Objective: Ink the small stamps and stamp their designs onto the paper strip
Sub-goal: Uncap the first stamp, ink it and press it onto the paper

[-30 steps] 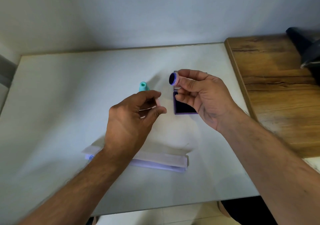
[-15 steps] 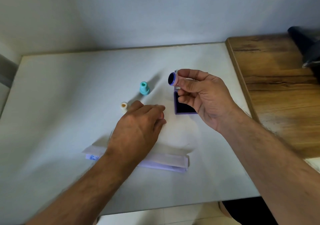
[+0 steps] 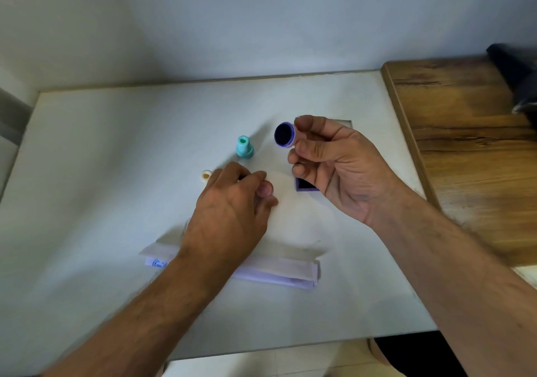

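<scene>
Two hands noted. Right hand (image 3: 334,167) pinches purple stamp (image 3: 285,134), inked face showing, above ink pad (image 3: 305,186). Left hand (image 3: 232,211) hangs loosely curled, seemingly empty. Recommendation: steady paper strip (image 3: 279,270), then press stamp flat and square.

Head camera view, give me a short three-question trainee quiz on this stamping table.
1. True or false: the right hand holds the round purple stamp above the white table.
2. Which stands nearer the small cream stamp: A, the teal plastic stamp, or B, the purple square ink pad?
3. Fill in: the folded white paper strip lies partly under the left ____.

Key: 1 true; 2 A; 3 forearm.
</scene>
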`<state>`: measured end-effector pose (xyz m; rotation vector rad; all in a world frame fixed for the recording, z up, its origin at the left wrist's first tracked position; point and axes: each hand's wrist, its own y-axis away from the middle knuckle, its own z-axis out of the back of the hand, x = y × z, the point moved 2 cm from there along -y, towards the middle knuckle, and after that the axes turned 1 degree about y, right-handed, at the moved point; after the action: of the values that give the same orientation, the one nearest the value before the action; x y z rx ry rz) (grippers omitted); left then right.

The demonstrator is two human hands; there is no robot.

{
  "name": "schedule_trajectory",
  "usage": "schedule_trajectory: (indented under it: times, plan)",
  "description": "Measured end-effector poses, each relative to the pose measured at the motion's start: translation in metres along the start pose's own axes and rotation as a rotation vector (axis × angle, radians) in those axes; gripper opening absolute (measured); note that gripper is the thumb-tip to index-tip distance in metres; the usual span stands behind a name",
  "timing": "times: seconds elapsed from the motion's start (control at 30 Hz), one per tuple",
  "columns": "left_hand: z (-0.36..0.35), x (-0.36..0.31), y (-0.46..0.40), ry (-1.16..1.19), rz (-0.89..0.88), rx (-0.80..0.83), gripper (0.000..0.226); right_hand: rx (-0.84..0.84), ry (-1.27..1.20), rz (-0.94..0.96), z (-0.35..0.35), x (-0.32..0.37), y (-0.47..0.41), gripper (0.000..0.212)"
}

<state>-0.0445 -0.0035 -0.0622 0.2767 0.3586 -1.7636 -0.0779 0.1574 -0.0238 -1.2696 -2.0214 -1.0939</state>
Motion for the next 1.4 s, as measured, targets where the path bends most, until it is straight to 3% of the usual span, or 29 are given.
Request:
schedule_trajectory:
  times: [0.27, 0.4, 0.47, 0.53, 0.6, 0.7, 0.87, 1.4]
  plan:
    - [0.003, -0.005, 0.000, 0.076, 0.013, 0.004, 0.043, -0.090, 0.009, 0.022, 0.002, 0.002, -0.001, 0.022]
    - [0.007, -0.006, 0.001, 0.079, -0.032, -0.055, 0.037, -0.316, 0.128, 0.061, 0.011, 0.006, -0.002, 0.020]
    - [0.008, -0.006, 0.001, 0.085, -0.043, -0.088, 0.032, -0.463, 0.354, 0.124, 0.019, 0.009, 0.000, 0.017]
    - [0.008, -0.004, 0.001, 0.086, -0.050, -0.099, 0.029, -0.578, 0.782, 0.226, 0.026, 0.012, 0.003, 0.020]
    - [0.007, -0.004, 0.001, 0.090, -0.057, -0.102, 0.027, -0.566, 1.195, 0.323, 0.025, 0.015, 0.009, 0.024]
    - [0.008, -0.005, 0.001, 0.093, -0.071, -0.103, 0.026, -0.506, 1.433, 0.353, 0.018, 0.014, 0.017, 0.023]
    - [0.009, -0.006, 0.000, 0.090, -0.084, -0.119, 0.025, -0.501, 1.488, 0.295, 0.015, 0.010, 0.020, 0.013]
    - [0.006, -0.002, 0.001, 0.106, -0.092, -0.112, 0.025, -0.469, 1.512, 0.145, 0.010, 0.009, 0.014, 0.014]
